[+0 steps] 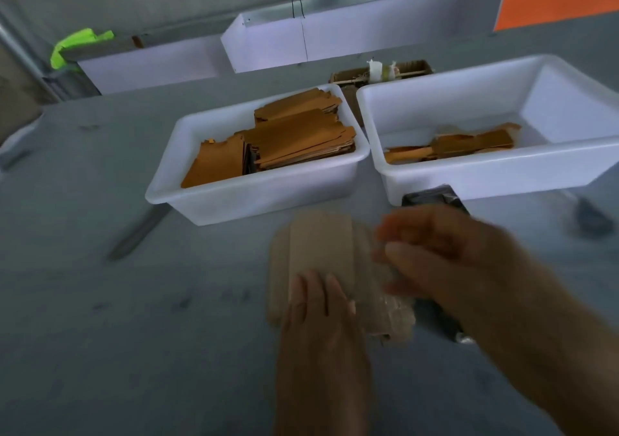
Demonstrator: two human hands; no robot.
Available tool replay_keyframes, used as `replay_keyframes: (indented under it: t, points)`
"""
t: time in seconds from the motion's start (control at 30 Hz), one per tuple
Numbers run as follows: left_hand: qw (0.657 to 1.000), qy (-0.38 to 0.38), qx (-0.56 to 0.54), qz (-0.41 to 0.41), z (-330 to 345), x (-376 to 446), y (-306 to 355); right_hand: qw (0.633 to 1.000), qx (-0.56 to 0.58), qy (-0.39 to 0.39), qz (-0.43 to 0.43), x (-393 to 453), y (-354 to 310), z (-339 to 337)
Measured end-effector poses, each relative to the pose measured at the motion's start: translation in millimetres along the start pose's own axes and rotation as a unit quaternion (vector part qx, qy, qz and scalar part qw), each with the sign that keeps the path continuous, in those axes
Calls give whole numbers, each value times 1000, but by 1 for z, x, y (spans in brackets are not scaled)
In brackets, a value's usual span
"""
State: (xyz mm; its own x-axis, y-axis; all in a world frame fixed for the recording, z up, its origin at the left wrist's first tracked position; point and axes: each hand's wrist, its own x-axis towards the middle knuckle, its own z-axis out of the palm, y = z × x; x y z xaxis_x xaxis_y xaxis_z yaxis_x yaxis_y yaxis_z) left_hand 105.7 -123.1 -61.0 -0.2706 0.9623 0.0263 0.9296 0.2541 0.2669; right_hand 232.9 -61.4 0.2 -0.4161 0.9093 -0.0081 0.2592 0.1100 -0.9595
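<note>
Left hand: flat, fingers straight, pressing the 6 o'clock end of the card, gripping nothing. Right hand: blurred, fingers curled over the card's 3 o'clock edge. Can't tell if it pinches the flap or only hovers.

Card lies flat on the surface, at 6 o'clock of the left bin and near it.

Looks like a fold or flatten step. My take:
- Left palm is the anchor. Put the weight right beside the score line so the card can't slide.
- Right hand takes the side panel by its edge and folds along the score in one pass.
- The 4 o'clock corner looks ragged, so go easy there or it may tear.
- A dark block sits at 2 o'clock, against the right bin. Don't let the flap snag on it.

The left bin holds a stack of orange blanks. The right bin holds a few.
</note>
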Motion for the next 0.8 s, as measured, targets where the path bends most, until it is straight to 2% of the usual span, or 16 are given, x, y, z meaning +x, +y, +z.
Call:
replay_keyframes:
  t: [0.07, 0.17, 0.4, 0.47, 0.57, 0.6, 0.67, 0.7, 0.77, 0.8]
  points:
    - [997, 68, -5, 29, -4, -3, 4, 999, -9, -28, 24, -15, 11, 25]
    - [984, 170, -22, 43, -7, -10, 3, 995, 2, 1, 101, -11, 31, 33]
    - [955, 228, -126, 138, 6, -23, 15, 987, 39, 47, 151, -8, 53, 39]
    - [944, 252, -189, 99, 3, -25, 11, 980, 102, 50, 165, -11, 59, 35]
    - [920, 269, -281, -53, -4, -20, 0, 956, 219, 28, 193, -16, 60, 31]
    - [907, 243, -329, -101, -5, -17, -3, 955, 226, 13, 192, -17, 59, 31]
    - [883, 157, -412, -159, -7, -12, -8, 972, 165, 12, 166, -19, 59, 33]
    - [888, 137, -410, -158, -9, -10, -10, 985, 97, 32, 138, -19, 60, 35]
    - [892, 141, -406, -144, -11, -7, -12, 992, -24, 94, 78, -21, 59, 34]
    - [885, 150, -417, -141, -12, -7, -13, 990, -47, 120, 58, -22, 59, 34]
